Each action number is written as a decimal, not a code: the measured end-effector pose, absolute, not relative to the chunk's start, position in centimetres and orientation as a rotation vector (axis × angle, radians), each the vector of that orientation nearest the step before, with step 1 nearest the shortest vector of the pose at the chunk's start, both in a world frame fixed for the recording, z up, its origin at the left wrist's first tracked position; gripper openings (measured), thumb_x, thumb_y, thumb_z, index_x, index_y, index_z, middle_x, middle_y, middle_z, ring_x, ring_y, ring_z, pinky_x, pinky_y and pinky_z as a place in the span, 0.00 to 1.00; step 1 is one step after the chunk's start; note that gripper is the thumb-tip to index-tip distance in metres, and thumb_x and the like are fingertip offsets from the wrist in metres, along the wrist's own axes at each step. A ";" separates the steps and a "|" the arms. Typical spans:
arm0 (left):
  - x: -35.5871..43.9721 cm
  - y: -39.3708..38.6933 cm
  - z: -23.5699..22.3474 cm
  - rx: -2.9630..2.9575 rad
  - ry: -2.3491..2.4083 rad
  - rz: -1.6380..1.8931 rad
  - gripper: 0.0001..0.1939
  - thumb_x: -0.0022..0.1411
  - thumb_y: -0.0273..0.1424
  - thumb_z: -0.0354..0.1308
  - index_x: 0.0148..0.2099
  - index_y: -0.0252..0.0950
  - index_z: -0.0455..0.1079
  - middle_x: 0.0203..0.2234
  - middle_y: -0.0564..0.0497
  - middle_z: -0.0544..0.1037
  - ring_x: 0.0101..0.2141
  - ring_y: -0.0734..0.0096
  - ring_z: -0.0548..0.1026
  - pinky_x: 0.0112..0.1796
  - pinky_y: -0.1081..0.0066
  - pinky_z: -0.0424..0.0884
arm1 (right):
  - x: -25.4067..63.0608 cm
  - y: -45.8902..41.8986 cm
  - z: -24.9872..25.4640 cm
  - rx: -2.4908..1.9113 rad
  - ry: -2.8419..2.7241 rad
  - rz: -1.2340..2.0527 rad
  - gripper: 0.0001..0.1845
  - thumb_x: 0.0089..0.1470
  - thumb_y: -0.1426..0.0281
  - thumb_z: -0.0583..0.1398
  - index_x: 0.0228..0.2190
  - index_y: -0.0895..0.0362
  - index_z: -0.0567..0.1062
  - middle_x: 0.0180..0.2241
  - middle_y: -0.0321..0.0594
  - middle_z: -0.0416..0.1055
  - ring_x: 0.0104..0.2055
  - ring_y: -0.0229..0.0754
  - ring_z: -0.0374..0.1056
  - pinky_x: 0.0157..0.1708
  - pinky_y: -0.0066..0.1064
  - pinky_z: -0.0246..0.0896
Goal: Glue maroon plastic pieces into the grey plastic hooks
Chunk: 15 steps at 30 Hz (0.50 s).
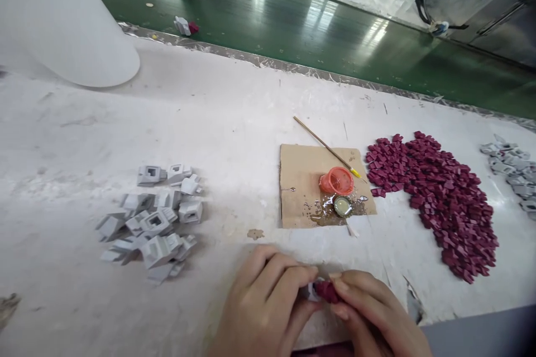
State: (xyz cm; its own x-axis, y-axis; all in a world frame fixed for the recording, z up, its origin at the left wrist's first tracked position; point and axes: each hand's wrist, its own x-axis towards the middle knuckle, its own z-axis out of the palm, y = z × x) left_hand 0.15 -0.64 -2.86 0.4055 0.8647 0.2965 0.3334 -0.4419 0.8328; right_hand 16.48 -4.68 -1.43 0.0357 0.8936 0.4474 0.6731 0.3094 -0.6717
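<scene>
At the near edge of the table my left hand (272,301) is closed around a small grey plastic part (310,291), mostly hidden by the fingers. Thumb and fingers of my right hand (372,307) pinch a small maroon plastic piece (326,291) against the grey part. The two pieces touch; whether they are joined I cannot tell. Just beyond my hands lies a cardboard piece (299,167) with wet stains. On it are a red cup (337,181), a bottle cap (342,206) with liquid and a thin brush-like stick (322,143).
Grey blocky parts (157,223) are heaped at left, a large maroon pile (444,195) at right, with more grey parts (511,167) beyond. A green conveyor belt (272,17) crosses the back, carrying a grey-and-maroon piece (184,26). A white cylinder (84,22) stands at upper left.
</scene>
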 end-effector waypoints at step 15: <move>0.4 -0.4 -2.3 1.969 1.015 1.053 0.07 0.68 0.27 0.59 0.46 0.31 0.75 0.34 0.50 0.80 0.37 0.68 0.71 0.41 0.71 0.72 | 17.4 -6.3 -1.7 -1.487 -1.875 0.120 0.17 0.68 0.72 0.54 0.54 0.49 0.74 0.43 0.36 0.76 0.46 0.40 0.73 0.44 0.30 0.74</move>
